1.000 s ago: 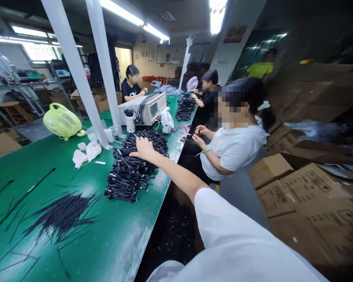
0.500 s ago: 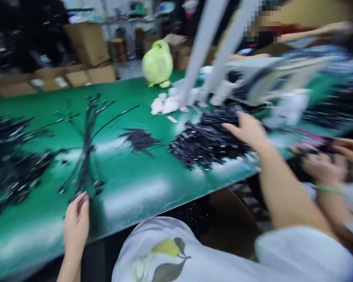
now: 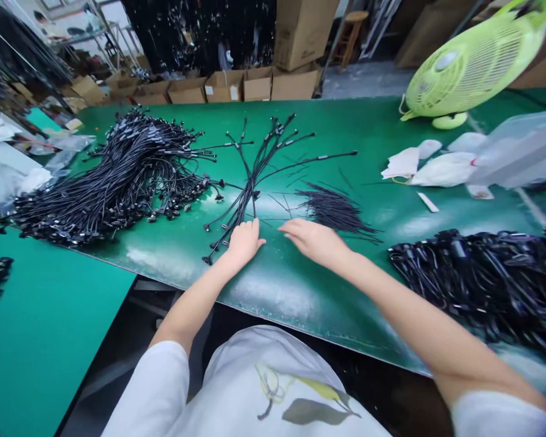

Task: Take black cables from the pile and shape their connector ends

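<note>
A small spread of black cables (image 3: 255,173) with plugs at the ends lies crossed on the green table. My left hand (image 3: 244,244) is closed over the lower part of these cables, palm down, so the held stretch is hidden. Just to the right, my right hand (image 3: 317,243) hovers low over the table, its fingers pressed together and pointing left. A thin dark strand lies by its fingertips; whether they pinch it is too small to tell. Behind my right hand is a loose pile of short, thin black ties (image 3: 334,209).
A large heap of black cables (image 3: 131,164) lies left. Bundled black cables (image 3: 477,279) cover the table's right end. A green fan (image 3: 459,70), white crumpled pieces (image 3: 446,169) and a clear plastic sheet (image 3: 519,149) stand or lie at the back right. Cardboard boxes (image 3: 186,91) line the far edge.
My view has swung left. My right hand has left the bundled cables at right and come beside my left hand, near the ties. My left hand stays at the small cable spread.
</note>
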Action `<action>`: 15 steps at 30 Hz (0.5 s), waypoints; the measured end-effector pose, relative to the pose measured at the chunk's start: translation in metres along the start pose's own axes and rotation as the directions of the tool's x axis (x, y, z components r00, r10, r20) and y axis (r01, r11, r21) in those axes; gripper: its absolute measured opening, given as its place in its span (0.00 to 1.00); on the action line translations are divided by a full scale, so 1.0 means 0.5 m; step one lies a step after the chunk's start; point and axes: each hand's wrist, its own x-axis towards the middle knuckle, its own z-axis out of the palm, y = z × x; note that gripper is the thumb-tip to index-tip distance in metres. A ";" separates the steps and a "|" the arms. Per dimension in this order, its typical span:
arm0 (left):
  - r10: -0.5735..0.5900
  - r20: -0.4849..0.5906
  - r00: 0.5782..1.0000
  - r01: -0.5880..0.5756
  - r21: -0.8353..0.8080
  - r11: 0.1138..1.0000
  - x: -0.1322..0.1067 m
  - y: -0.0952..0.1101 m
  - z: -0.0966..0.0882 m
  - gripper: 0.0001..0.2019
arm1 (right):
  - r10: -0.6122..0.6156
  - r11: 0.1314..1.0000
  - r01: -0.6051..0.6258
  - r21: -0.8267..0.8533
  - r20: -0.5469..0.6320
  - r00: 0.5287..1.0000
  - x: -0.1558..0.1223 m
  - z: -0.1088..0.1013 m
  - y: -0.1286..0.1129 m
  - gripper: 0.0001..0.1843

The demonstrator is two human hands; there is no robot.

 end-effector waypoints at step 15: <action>-0.091 0.352 0.931 0.324 -0.916 -0.235 -0.189 -0.117 -0.168 0.07 | 0.042 0.960 -0.029 -0.278 0.042 0.998 0.328 -0.028 0.096 0.19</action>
